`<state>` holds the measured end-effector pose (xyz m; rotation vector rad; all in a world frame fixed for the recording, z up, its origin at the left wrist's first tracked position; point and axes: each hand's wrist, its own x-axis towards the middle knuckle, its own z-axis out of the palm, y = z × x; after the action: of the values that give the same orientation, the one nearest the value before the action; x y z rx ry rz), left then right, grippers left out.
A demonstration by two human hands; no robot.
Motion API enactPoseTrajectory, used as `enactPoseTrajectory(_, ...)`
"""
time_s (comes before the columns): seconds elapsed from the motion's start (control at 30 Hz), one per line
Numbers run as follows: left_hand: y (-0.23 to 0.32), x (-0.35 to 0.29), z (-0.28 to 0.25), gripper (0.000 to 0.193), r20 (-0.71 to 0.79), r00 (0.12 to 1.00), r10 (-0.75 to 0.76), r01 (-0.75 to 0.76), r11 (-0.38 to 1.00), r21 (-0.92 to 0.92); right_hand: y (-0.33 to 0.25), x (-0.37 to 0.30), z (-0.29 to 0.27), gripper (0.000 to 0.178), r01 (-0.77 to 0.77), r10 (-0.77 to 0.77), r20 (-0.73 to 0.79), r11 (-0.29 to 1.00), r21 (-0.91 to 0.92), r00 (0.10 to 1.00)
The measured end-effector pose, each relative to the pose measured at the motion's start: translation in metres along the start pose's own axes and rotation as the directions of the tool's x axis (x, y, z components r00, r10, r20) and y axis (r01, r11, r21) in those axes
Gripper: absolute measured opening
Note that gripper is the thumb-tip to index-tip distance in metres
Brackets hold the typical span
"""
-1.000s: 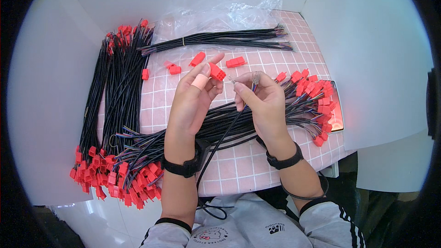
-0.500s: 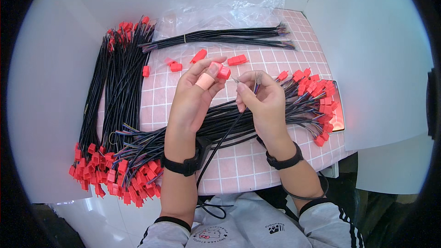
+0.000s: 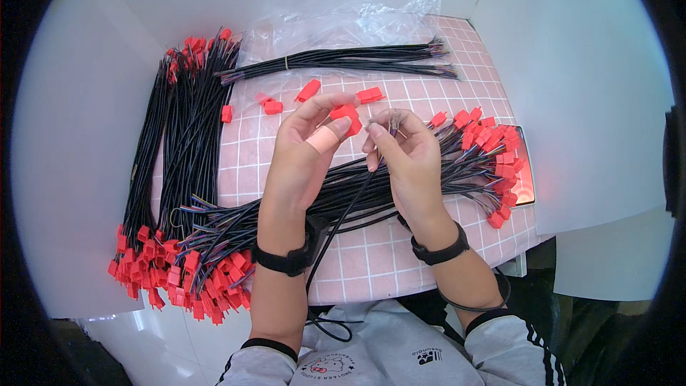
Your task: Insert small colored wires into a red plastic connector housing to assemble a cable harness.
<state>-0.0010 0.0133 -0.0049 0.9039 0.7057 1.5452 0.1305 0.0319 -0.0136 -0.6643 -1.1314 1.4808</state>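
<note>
Between thumb and fingers, my left hand (image 3: 307, 139) pinches a red connector housing (image 3: 347, 120); a peach-coloured bandage (image 3: 322, 139) wraps its thumb. Just to the right, my right hand (image 3: 407, 154) grips the end of a black cable (image 3: 351, 207), whose thin stripped wires (image 3: 394, 120) fan out above the fingers. The fingertips of both hands nearly meet beside the housing. Whether a wire enters the housing is too small to tell. The cable runs down between my forearms toward my lap. Below both hands lies a thick bundle of black cables (image 3: 357, 187) with red housings (image 3: 506, 171) on the right end.
More black cables (image 3: 189, 136) with red housings (image 3: 171, 261) are piled at the left. A tied cable bundle (image 3: 343, 53) lies at the back by a clear plastic bag (image 3: 350, 11). Loose red housings (image 3: 309, 91) dot the pink checked cloth (image 3: 371, 264). A phone (image 3: 527, 171) sits at the right edge.
My left hand has turned the red housing and shifted it slightly down and right. My right hand has moved a little left, its fingertips now close to the housing.
</note>
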Motion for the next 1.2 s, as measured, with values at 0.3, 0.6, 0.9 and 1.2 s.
enactPoseTrajectory(0.3, 0.003, 0.001, 0.003, 0.037, -0.06, 0.998, -0.031, 0.017, 0.975, -0.222, -0.004, -0.001, 0.001, 0.01, -0.047, 0.046, 0.015, 0.997, 0.055, 0.999)
enactPoseTrajectory(0.6, -0.003, 0.003, -0.001, 0.04, -0.043, 0.996, -0.072, 0.052, 0.933, -0.357, -0.003, -0.005, 0.003, 0.011, -0.158, 0.15, 0.063, 0.978, 0.139, 0.987)
enactPoseTrajectory(0.9, -0.003, 0.002, 0.003, 0.038, -0.031, 0.996, -0.087, 0.069, 0.925, -0.373, -0.004, -0.005, 0.0, 0.014, -0.24, 0.233, 0.059, 0.953, 0.186, 0.971)
enactPoseTrajectory(1.2, -0.007, 0.003, 0.001, 0.038, -0.035, 0.998, -0.051, 0.036, 0.937, -0.348, -0.004, -0.005, -0.002, 0.014, -0.264, 0.26, 0.047, 0.941, 0.213, 0.964)
